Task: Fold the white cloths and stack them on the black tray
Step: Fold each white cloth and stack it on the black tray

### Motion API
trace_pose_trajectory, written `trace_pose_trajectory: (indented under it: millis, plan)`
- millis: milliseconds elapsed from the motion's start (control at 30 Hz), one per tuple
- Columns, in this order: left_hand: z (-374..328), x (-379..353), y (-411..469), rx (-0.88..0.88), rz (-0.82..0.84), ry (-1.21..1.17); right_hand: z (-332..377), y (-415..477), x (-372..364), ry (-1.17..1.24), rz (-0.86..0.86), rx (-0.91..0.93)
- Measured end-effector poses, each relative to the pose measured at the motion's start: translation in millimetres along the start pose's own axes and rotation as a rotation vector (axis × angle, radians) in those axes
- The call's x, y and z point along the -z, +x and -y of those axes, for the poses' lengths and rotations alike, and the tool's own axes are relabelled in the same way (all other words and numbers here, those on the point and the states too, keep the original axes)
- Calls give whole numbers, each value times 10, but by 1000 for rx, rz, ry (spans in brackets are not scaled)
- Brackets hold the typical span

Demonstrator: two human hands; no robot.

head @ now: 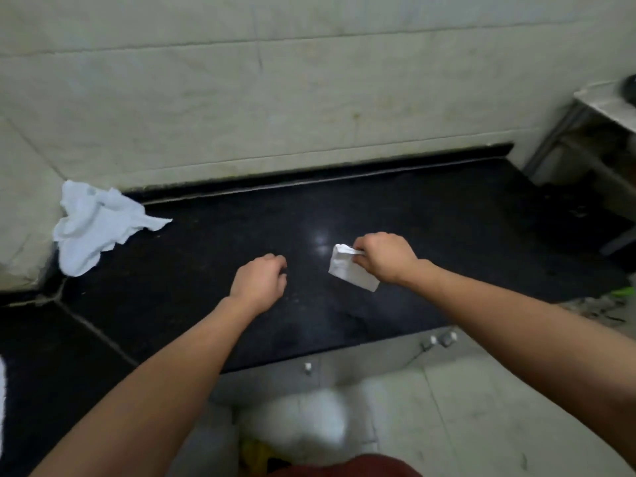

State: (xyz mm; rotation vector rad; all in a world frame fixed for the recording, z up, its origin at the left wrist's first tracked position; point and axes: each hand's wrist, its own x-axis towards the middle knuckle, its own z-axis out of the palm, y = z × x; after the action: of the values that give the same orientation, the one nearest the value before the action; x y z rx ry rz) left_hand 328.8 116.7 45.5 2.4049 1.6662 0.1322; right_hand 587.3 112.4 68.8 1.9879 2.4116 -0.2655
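Nearest my view is a strip of red fabric [346,467] at the bottom edge, with a blurred white shape [309,420] just beyond it that I cannot identify. My 2 bare forearms reach out over a glossy black counter [447,228], which runs back to a pale tiled wall [309,98]. Below the counter's front edge I see small metal knobs [308,367] on the cabinet face. A metal-framed stand [585,132] sits off the counter's far right end, and something green [624,291] shows at the right edge. Nothing lies between my hands and either cloth. My left hand [261,278] sits low over the counter's middle, fingers loosely curled and holding nothing. My right hand [385,256] pinches the folded white cloth [346,270] by its top edge. That cloth is a small, tight rectangle hanging tilted just over the counter. The crumpled white cloth [98,228] lies well apart at the far left, rumpled and unfolded against the wall corner, 1 pointed corner trailing onto the black surface.
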Motion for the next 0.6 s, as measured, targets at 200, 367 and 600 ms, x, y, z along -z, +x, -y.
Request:
trace_pose_trajectory:
  millis: [200,367,600]
  plan:
    - [-1568,-161,495,-262,10,23,-1370,-983,201,-20,-57,-201]
    - [-2749,-326,968,-487,52,71,-2333,-1700,246,-34,-103,-388]
    - [-4404,-690,1800,-762,78,61,-3695,-2399,378,-48,-171,-618]
